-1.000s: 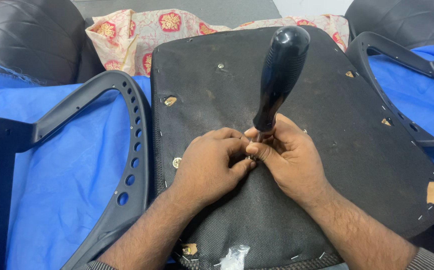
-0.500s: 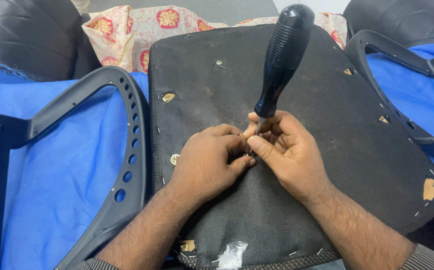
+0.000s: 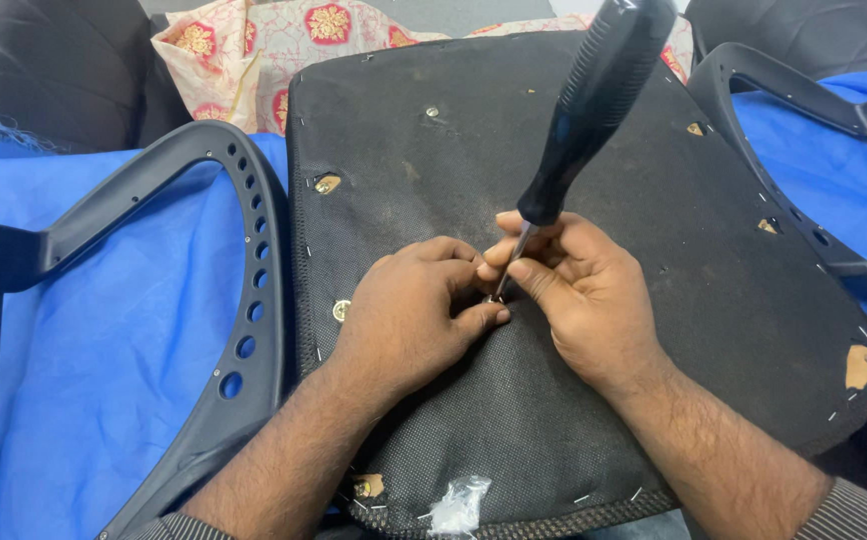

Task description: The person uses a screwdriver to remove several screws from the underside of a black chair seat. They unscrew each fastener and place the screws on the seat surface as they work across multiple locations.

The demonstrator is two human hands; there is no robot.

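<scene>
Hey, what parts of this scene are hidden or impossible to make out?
Head view only:
- Tip of the black-handled screwdriver: covered by the fingers of the left hand and right hand.
- Whatever the fingertips pinch there: too small, hidden.
- Screwdriver handle top: cut off by the upper edge.
- Black plastic chair armrest: its left end runs past the frame edge.

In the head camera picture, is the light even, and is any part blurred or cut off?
Head view: soft, even light; weak shadows under both hands on the seat base. The screwdriver handle, near the lens, is slightly soft and cut by the top edge. Mild sheen on the left armrest.
</scene>
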